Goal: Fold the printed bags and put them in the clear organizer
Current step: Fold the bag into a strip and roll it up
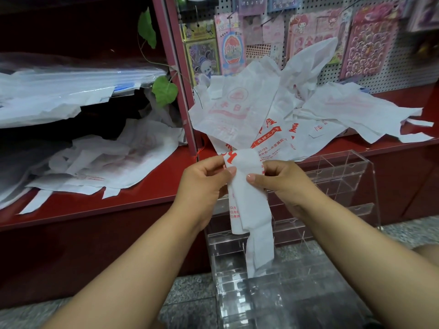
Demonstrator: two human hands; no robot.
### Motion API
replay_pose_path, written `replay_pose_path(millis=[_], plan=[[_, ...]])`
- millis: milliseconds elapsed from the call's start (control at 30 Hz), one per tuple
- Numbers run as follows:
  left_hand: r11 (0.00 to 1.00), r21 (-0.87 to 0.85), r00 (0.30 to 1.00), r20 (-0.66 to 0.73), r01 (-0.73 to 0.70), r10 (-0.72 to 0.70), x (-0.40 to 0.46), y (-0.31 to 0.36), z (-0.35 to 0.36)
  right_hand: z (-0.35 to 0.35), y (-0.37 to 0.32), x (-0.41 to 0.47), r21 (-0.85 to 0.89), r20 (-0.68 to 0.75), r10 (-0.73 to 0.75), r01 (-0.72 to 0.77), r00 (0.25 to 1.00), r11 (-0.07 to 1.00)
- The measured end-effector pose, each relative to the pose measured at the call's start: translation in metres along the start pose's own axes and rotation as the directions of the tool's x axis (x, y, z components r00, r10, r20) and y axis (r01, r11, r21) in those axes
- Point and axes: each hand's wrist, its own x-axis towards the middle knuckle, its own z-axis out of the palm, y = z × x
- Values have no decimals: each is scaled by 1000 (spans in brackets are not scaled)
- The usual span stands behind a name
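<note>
I hold a white bag with red print, folded lengthwise into a narrow strip. Its lower end with the handles hangs down in front of the clear organizer. My left hand pinches the strip's top left edge between thumb and fingers. My right hand pinches its right edge, thumb on the front. The clear organizer stands on the floor against the red counter, and its stepped compartments look empty. A heap of unfolded printed bags lies on the counter behind my hands.
A second pile of white bags lies on the red lower shelf at left, with clear plastic sheets above it. A pegboard with sticker packs hangs at the back right. Grey speckled floor lies below.
</note>
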Motion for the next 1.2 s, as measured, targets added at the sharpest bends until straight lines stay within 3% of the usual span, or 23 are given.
replay_pose_path(millis=[500, 567, 667, 733, 800, 933, 1033, 1200], plan=[[981, -190, 998, -58, 21, -33, 4, -10, 6, 14, 5, 0, 36, -70, -29, 31, 997, 999], [989, -144, 994, -96, 43, -57, 3, -13, 4, 14, 6, 1, 54, -118, -49, 56, 992, 997], [979, 91, 983, 12, 182, -184, -7, -21, 5, 11, 3, 4, 92, -203, -56, 76, 978, 993], [962, 212, 983, 19, 173, -181, -10, -23, 6, 7, 2, 6, 102, -210, -36, 59, 977, 993], [971, 208, 991, -85, 119, -103, -6, -23, 3, 3, 1, 6, 57, -152, -2, 11, 988, 998], [987, 162, 977, -211, 0, 35, 4, -16, -8, 0, 2, -3, -246, 120, 104, -72, 987, 967], [988, 147, 973, -220, -34, 67, 4, -13, -12, 10, 8, -11, -276, 238, 111, -42, 965, 960], [995, 98, 981, -190, -26, 45, 4, -10, -11, 10, 22, -9, -191, 237, 148, -103, 960, 976]])
